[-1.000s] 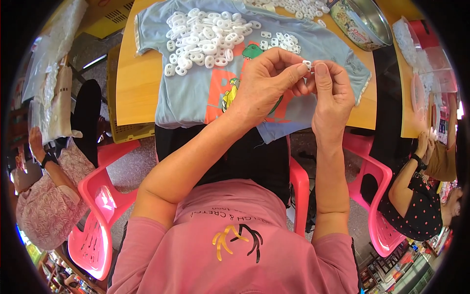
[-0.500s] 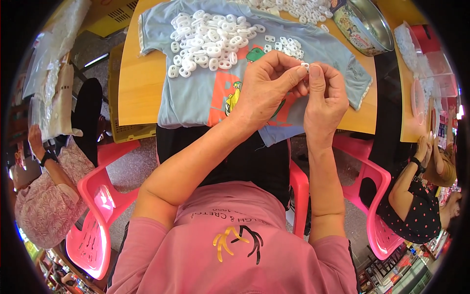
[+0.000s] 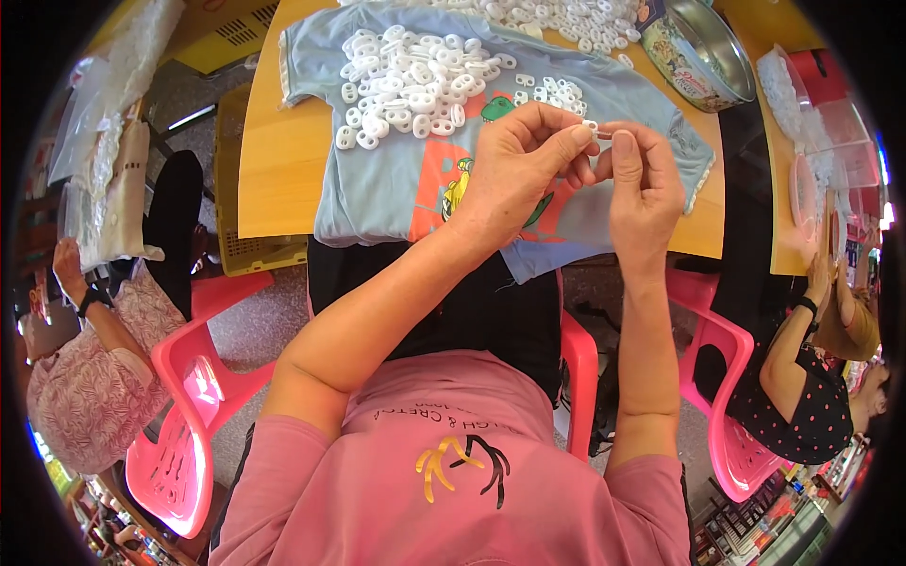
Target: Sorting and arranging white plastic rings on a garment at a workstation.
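Above the shirt, my left hand [image 3: 528, 165] pinches a small white plastic piece [image 3: 591, 125] between thumb and forefinger. Close beside it is my right hand [image 3: 646, 184], its forefinger reaching toward the piece and its thumb lying over that finger. Whether the right hand grips something small is hidden. Just beyond the hands lies a small cluster of white plastic pieces [image 3: 559, 93]. Farther left, a big heap of white oval two-hole pieces [image 3: 415, 80] rests on a light blue T-shirt [image 3: 363, 193] with an orange and green print.
The shirt is spread on a wooden table [image 3: 274, 179]. More white pieces [image 3: 590, 24] lie at the far edge, near a round metal tin [image 3: 694, 57]. Pink plastic chairs [image 3: 189, 396] flank me. People sit at both sides, and a yellow crate [image 3: 236, 247] stands left of the table.
My right hand has shifted slightly right, its thumb drawing back from the small white piece. My left hand still pinches it in nearly the same place.
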A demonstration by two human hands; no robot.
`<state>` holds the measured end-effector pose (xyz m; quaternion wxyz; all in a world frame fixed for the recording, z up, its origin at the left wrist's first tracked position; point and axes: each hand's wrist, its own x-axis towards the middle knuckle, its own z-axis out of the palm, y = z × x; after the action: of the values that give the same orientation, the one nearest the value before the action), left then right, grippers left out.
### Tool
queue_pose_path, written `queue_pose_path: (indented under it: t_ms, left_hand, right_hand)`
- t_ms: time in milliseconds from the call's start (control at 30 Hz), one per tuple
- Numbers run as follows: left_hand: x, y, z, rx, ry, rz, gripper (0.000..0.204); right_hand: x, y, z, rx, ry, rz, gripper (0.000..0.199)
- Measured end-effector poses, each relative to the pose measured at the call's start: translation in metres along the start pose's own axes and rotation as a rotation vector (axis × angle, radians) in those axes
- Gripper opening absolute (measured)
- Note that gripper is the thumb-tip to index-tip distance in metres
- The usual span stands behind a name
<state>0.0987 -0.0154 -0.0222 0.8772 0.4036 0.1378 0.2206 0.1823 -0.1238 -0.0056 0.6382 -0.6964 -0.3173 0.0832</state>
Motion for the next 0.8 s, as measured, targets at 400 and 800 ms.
queue_pose_path:
  t_ms: [400, 800]
  left_hand:
    - [-0.002, -0.001, -0.004, 0.061, -0.024, -0.074, 0.014]
    - [0.0, -0.009, 0.001, 0.081, -0.001, 0.031, 0.012]
  right_hand:
    - [0.025, 0.001, -0.021, -0.504, -0.306, -0.571, 0.005]
    - [0.016, 0.009, -0.009, -0.51, -0.187, -0.562, 0.006]
